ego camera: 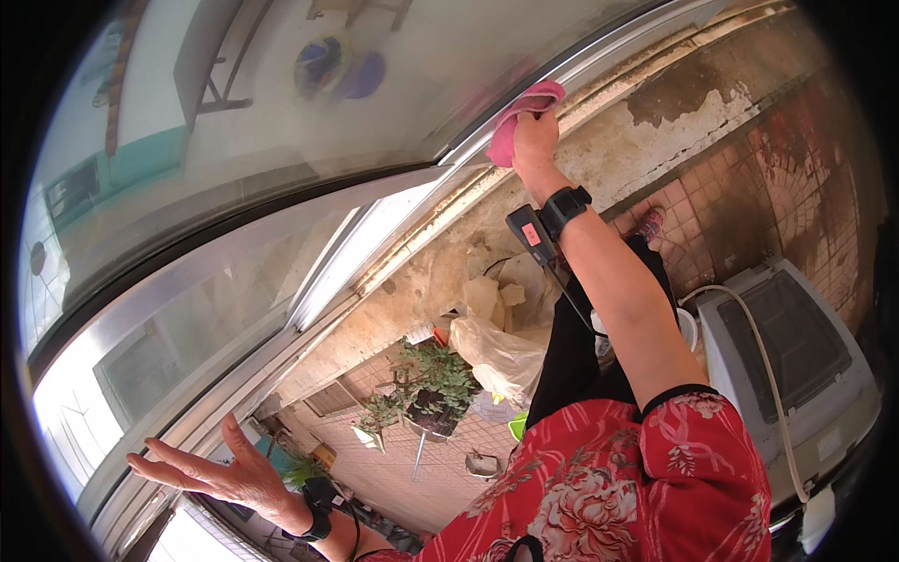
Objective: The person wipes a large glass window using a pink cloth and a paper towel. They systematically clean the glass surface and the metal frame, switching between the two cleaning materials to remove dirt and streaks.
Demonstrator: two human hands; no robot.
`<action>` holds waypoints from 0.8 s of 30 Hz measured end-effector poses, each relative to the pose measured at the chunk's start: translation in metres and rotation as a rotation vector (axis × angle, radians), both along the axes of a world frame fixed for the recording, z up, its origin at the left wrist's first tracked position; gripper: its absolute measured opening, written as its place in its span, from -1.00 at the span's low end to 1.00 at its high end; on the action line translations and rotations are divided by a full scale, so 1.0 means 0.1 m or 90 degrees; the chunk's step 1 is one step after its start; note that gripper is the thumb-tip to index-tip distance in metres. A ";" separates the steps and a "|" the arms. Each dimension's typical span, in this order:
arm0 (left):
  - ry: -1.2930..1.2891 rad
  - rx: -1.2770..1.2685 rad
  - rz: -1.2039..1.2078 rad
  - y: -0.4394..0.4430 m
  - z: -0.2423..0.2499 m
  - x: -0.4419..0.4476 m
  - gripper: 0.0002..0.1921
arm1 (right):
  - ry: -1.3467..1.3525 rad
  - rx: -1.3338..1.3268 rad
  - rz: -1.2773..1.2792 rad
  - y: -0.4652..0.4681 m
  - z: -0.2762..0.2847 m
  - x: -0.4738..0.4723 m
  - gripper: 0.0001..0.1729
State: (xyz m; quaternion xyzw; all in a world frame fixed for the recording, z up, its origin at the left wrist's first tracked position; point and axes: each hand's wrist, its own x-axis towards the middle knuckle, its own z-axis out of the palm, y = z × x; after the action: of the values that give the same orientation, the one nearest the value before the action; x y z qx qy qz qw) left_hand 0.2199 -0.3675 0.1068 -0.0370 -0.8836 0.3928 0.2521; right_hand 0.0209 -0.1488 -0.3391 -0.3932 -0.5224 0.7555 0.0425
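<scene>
My right hand (536, 144) grips a folded pink cloth (506, 138), pressed against the lower metal frame (484, 144) of a sliding glass window. The large window pane (281, 133) rises beside it and reflects the yard. At the lower left, my left hand (218, 474) is raised with its fingers spread and nothing in it. It is nearest to the other end of the window frame; whether a fingertip touches the frame I cannot tell. Each wrist wears a black strap, and a small black device (532, 233) hangs at the right one.
Below the window runs a stained, peeling wall (421, 270). A washing machine (779, 337) with a pale hose (765, 351) stands at the right. Potted plants (439, 383), plastic sheeting (502, 358) and a small tray (483, 464) are on the tiled ground (393, 456).
</scene>
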 end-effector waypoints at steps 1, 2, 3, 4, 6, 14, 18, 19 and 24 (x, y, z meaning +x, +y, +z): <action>-0.016 0.011 0.023 -0.05 -0.08 0.09 -0.17 | -0.018 0.001 0.032 -0.25 -0.01 0.12 -0.65; -0.033 0.029 0.034 -0.05 -0.16 0.18 -0.17 | -0.014 0.005 0.059 -0.42 -0.03 0.26 -0.68; -0.040 0.083 0.066 -0.09 -0.26 0.30 -0.18 | -0.045 -0.026 0.130 -0.59 -0.05 0.40 -0.70; -0.067 0.156 0.073 -0.12 -0.36 0.40 -0.18 | -0.062 -0.055 0.198 -0.75 -0.07 0.54 -0.71; -0.112 0.266 0.128 -0.16 -0.52 0.62 -0.16 | -0.059 -0.160 0.327 -0.97 -0.05 0.81 -0.73; -0.088 0.531 0.257 -0.54 -0.76 1.60 -0.31 | -0.080 -0.233 0.609 -0.54 0.30 1.32 -0.59; -0.062 0.645 0.345 -0.49 -1.07 2.09 -0.39 | 0.131 0.216 0.835 -0.67 0.58 1.20 -0.57; -0.061 0.670 0.369 -0.44 -1.17 2.20 -0.41 | 0.214 0.350 0.857 -0.78 0.62 1.16 -0.54; -0.048 0.845 0.446 -0.06 -1.67 2.80 -0.37 | 0.511 0.821 0.911 -1.34 0.40 0.84 -0.46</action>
State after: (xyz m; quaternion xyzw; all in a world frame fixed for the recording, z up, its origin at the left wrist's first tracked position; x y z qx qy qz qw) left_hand 0.4996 -0.3738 -0.0598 0.3926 -0.9030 -0.1671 0.0514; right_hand 0.1050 -0.2824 -0.2994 0.3851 -0.8853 0.2571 -0.0426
